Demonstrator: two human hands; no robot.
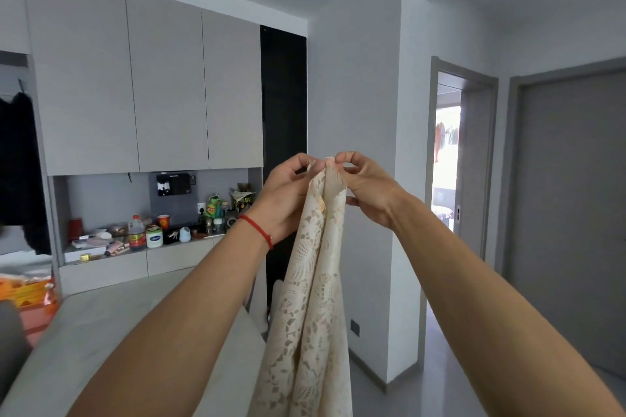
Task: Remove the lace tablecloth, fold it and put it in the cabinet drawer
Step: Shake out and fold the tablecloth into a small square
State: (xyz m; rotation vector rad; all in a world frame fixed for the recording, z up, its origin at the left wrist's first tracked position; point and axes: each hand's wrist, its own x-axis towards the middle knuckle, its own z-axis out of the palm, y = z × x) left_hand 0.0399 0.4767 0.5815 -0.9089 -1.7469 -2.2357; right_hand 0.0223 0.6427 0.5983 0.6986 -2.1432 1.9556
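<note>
While both arms reach forward and up, two hands meet at the top edge of one lace tablecloth [315,284]: the left hand [288,200] and the right hand [367,189] sit almost knuckle to knuckle, each pinching the cloth's upper edge between thumb and curled fingers. A single red string bracelet [258,230] circles the left wrist. The cloth hangs straight down from the two grips, gathered into two long vertical folds that widen towards the bottom of the view. It is cream-coloured, with an openwork floral pattern whose holes let the dark background show through. Below the left forearm lies one pale tabletop [111,325], bare where it shows. Beyond the left hand, three tall grey cabinet doors [169,88] stand above a cluttered counter niche [149,230], with two drawer fronts [142,264] under it. Past the right hand are two doorways, one open doorway [447,152] and one closed door [572,206].
</note>
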